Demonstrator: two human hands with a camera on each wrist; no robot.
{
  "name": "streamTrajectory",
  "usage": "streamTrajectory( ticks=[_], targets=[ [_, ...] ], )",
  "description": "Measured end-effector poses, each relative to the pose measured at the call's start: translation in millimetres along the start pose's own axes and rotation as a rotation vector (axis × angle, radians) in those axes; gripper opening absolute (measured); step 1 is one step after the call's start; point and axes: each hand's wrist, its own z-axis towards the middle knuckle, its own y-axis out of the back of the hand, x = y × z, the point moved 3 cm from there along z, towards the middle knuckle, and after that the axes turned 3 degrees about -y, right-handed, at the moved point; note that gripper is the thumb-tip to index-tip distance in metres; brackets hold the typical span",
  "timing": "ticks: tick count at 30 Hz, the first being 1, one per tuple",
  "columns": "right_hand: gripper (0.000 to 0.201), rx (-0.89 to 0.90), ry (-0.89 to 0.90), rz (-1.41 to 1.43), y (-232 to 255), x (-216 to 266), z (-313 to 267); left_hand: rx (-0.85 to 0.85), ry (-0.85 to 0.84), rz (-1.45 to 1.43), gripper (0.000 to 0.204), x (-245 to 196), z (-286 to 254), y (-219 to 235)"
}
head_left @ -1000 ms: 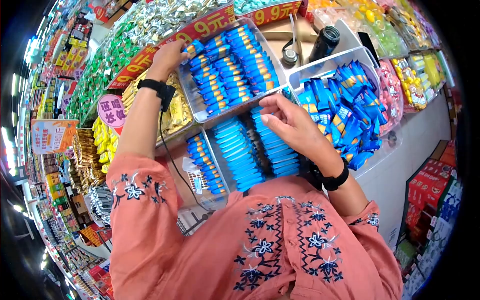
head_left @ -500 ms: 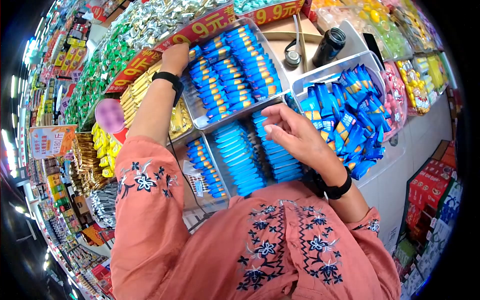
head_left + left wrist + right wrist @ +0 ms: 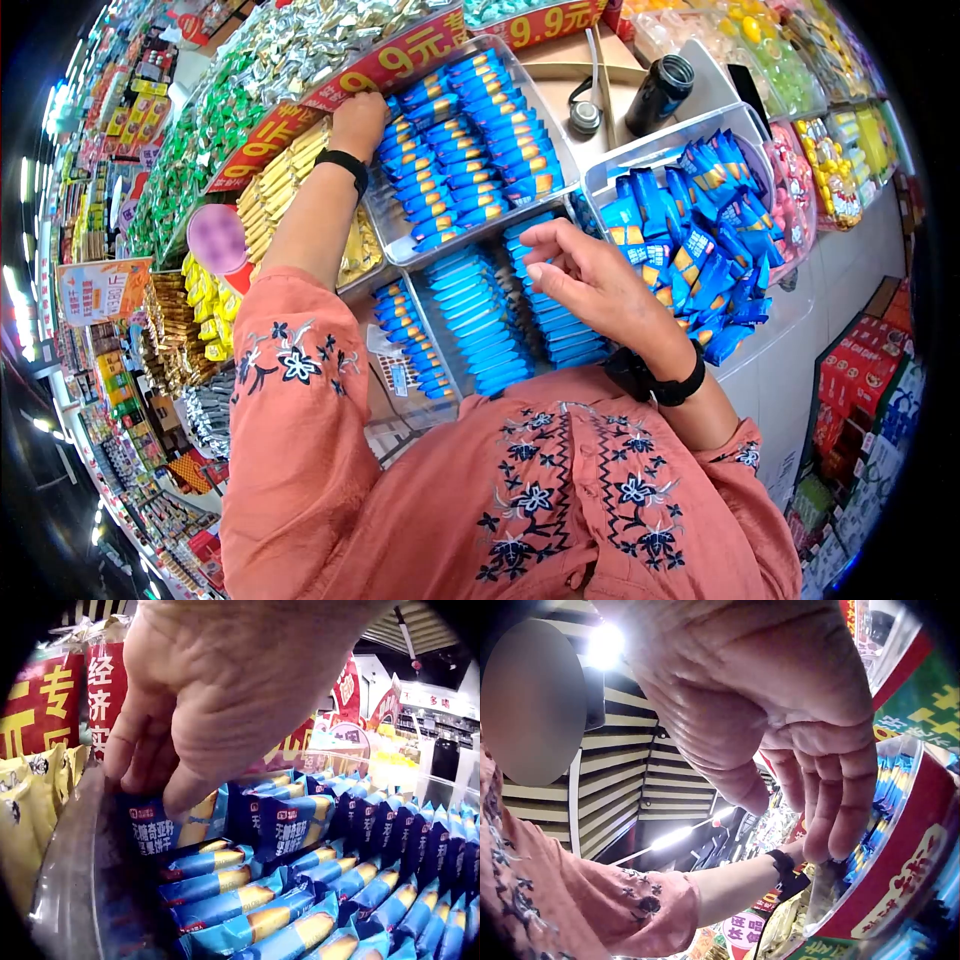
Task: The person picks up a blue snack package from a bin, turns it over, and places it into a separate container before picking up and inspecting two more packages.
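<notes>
My left hand [image 3: 358, 125] is at the far left corner of a clear plastic bin [image 3: 69, 862]. Between its thumb and fingers it pinches a blue biscuit packet [image 3: 154, 829], upright against the wall. Rows of similar blue packets [image 3: 470, 165] fill this bin, overlapping one another. My right hand [image 3: 595, 280] hovers over the nearer bin of light-blue packets [image 3: 480, 320], its fingers loosely bent and nothing in them. The right wrist view shows its palm and hanging fingers [image 3: 821, 825].
To the right stands a bin heaped with loose blue packets [image 3: 700, 240]. A dark bottle [image 3: 660, 95] stands behind it. Yellow packets [image 3: 290, 190] lie left of the left forearm, and red price signs [image 3: 385, 65] border the far side.
My left hand has come down with the packet from above the rows into the bin's far left corner. The right hand has barely moved.
</notes>
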Motion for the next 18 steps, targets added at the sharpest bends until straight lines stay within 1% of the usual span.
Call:
streamTrajectory(
  ticks=[4, 7, 10, 13, 16, 18],
  targets=[
    [0.033, 0.006, 0.013, -0.009, 0, -3, 1, -0.061, -0.048, 0.046, 0.012, -3, 0, 1],
    [0.033, 0.013, -0.001, -0.018, 0, -2, 0, -0.076, -0.046, 0.056, 0.01, -3, 2, 0],
    [0.032, 0.03, -0.003, -0.021, 0, 0, 0, -0.05, -0.073, 0.006, 0.009, -2, 3, -7],
    [0.032, 0.042, 0.006, -0.035, 1, 3, 0, -0.012, -0.049, -0.013, 0.01, -2, 1, -8],
    [0.032, 0.045, 0.023, -0.052, 1, 5, -2, -0.01, -0.031, -0.065, 0.013, 0, 1, -3],
    [0.031, 0.043, 0.031, -0.05, 1, 7, -4, 0.086, 0.109, -0.09, 0.017, 2, 4, 2]
  ],
)
